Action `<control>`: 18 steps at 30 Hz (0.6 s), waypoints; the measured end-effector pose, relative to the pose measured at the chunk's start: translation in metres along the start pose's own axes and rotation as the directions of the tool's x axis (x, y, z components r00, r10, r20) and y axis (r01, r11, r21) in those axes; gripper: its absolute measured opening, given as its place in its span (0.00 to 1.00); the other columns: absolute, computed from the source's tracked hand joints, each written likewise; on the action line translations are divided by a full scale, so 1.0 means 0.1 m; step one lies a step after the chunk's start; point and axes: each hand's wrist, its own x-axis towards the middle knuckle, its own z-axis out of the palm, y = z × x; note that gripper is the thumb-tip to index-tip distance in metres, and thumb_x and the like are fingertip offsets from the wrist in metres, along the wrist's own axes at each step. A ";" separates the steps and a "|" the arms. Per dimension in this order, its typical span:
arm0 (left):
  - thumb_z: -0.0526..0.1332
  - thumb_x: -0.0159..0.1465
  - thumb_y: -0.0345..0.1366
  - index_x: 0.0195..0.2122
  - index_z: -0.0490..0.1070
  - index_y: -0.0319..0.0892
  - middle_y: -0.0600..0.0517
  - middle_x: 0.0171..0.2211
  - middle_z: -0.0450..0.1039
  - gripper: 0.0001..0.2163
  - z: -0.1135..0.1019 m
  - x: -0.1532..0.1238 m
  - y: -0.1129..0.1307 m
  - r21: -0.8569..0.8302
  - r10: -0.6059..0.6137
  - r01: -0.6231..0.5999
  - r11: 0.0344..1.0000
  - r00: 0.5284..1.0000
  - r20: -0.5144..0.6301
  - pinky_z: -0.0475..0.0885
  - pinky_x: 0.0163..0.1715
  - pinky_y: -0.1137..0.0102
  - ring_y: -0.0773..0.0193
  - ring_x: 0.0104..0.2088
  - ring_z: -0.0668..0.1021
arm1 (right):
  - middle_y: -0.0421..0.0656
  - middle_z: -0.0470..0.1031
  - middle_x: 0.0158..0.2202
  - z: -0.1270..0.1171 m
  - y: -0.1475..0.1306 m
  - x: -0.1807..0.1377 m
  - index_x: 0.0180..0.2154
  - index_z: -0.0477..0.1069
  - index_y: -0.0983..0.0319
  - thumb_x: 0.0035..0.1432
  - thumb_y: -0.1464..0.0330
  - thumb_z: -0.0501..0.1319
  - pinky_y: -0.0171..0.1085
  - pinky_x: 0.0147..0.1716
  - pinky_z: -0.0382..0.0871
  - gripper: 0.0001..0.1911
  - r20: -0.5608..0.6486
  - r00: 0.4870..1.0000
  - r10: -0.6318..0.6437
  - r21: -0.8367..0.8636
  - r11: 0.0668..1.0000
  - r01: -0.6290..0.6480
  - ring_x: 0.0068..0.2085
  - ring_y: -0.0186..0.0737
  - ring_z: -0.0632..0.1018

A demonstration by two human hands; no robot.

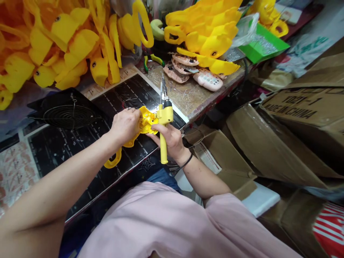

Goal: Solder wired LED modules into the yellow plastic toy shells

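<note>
Over the front of the bench, my left hand point(125, 125) is closed on the edge of a yellow plastic toy shell point(146, 122), whose hollow inner side with small posts faces up. My right hand point(172, 139) is closed around a yellow soldering gun point(163, 143). The gun's metal tip points away from me, and its handle hangs down past my palm. My right thumb reaches to the shell's right edge. Below my left hand lies a yellow ring-shaped handle part point(114, 159); whether it joins the shell, I cannot tell.
A black fan with a wire guard point(72, 113) sits on the left. Yellow duck-shaped shells point(67, 50) are heaped behind it. Farther back are cutting pliers point(153, 61), pink shells point(208, 79) and a green tray point(264, 44) of small parts. Cardboard boxes point(268, 132) crowd the right side.
</note>
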 end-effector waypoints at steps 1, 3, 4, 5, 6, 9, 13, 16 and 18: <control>0.53 0.71 0.29 0.51 0.78 0.36 0.39 0.48 0.81 0.15 0.01 -0.01 0.00 -0.009 0.000 0.000 1.000 1.000 -0.004 0.76 0.45 0.61 0.47 0.51 0.81 | 0.43 0.81 0.37 -0.01 -0.01 0.00 0.55 0.68 0.59 0.69 0.68 0.64 0.38 0.41 0.81 0.15 -0.006 1.000 -0.005 -0.001 1.000 0.005 0.38 0.42 0.83; 0.54 0.71 0.29 0.49 0.79 0.37 0.40 0.47 0.81 0.14 0.01 -0.03 0.00 -0.028 0.004 -0.004 1.000 1.000 -0.006 0.77 0.46 0.61 0.48 0.50 0.82 | 0.42 0.81 0.36 -0.02 -0.03 0.01 0.56 0.68 0.59 0.69 0.69 0.65 0.38 0.40 0.80 0.16 -0.020 1.000 -0.013 0.004 1.000 0.013 0.37 0.42 0.83; 0.55 0.70 0.28 0.47 0.80 0.37 0.40 0.46 0.82 0.13 -0.01 -0.04 0.00 -0.044 0.013 -0.013 0.999 1.000 -0.009 0.77 0.46 0.61 0.48 0.50 0.82 | 0.42 0.81 0.35 -0.02 -0.03 0.02 0.57 0.68 0.59 0.69 0.69 0.65 0.37 0.40 0.80 0.16 -0.027 0.999 -0.017 0.007 1.000 0.018 0.36 0.42 0.83; 0.56 0.70 0.29 0.45 0.80 0.38 0.41 0.46 0.82 0.12 -0.04 -0.05 -0.02 -0.063 0.030 -0.031 0.998 0.999 -0.018 0.77 0.46 0.61 0.49 0.49 0.82 | 0.42 0.81 0.35 -0.02 -0.02 0.03 0.57 0.68 0.59 0.69 0.69 0.65 0.37 0.39 0.80 0.17 -0.037 0.999 -0.022 0.006 1.000 0.022 0.36 0.42 0.83; 0.58 0.69 0.29 0.43 0.81 0.39 0.42 0.46 0.82 0.10 -0.08 -0.05 -0.04 -0.081 0.046 -0.049 0.995 0.998 -0.036 0.78 0.45 0.61 0.49 0.49 0.82 | 0.42 0.81 0.35 -0.01 0.00 0.04 0.57 0.68 0.60 0.69 0.69 0.65 0.37 0.38 0.80 0.16 -0.047 0.999 -0.025 0.000 1.000 0.025 0.35 0.42 0.82; 0.62 0.69 0.35 0.48 0.80 0.42 0.43 0.55 0.78 0.10 -0.32 0.04 -0.15 -0.107 0.059 -0.076 0.991 0.986 -0.154 0.78 0.49 0.60 0.49 0.55 0.80 | 0.42 0.82 0.36 0.02 0.11 0.10 0.56 0.69 0.59 0.70 0.67 0.64 0.37 0.38 0.80 0.15 -0.074 0.997 -0.027 -0.033 0.999 0.025 0.35 0.42 0.83; 0.61 0.71 0.38 0.66 0.67 0.42 0.43 0.54 0.79 0.23 -0.78 0.52 -0.30 -0.149 -0.075 0.032 0.988 0.953 -0.293 0.76 0.55 0.58 0.49 0.56 0.80 | 0.46 0.84 0.40 0.06 0.26 0.20 0.57 0.68 0.60 0.71 0.68 0.63 0.36 0.37 0.81 0.15 -0.071 0.997 -0.043 -0.057 0.998 0.039 0.37 0.42 0.86; 0.58 0.73 0.39 0.74 0.55 0.43 0.46 0.47 0.82 0.29 -1.04 1.08 -0.31 -0.256 -0.160 0.066 0.964 0.918 -0.364 0.75 0.56 0.59 0.50 0.55 0.81 | 0.51 0.85 0.48 0.03 0.27 0.22 0.58 0.68 0.60 0.69 0.66 0.65 0.35 0.36 0.82 0.18 -0.076 0.997 0.014 -0.039 0.999 -0.017 0.37 0.41 0.87; 0.57 0.74 0.40 0.74 0.53 0.42 0.43 0.51 0.80 0.29 -1.14 1.41 -0.27 -0.289 -0.189 0.083 0.954 0.913 -0.362 0.73 0.59 0.58 0.48 0.59 0.79 | 0.53 0.83 0.52 -0.01 0.24 0.20 0.58 0.68 0.60 0.68 0.65 0.67 0.34 0.36 0.82 0.19 -0.100 0.993 0.065 -0.011 0.998 -0.067 0.33 0.38 0.86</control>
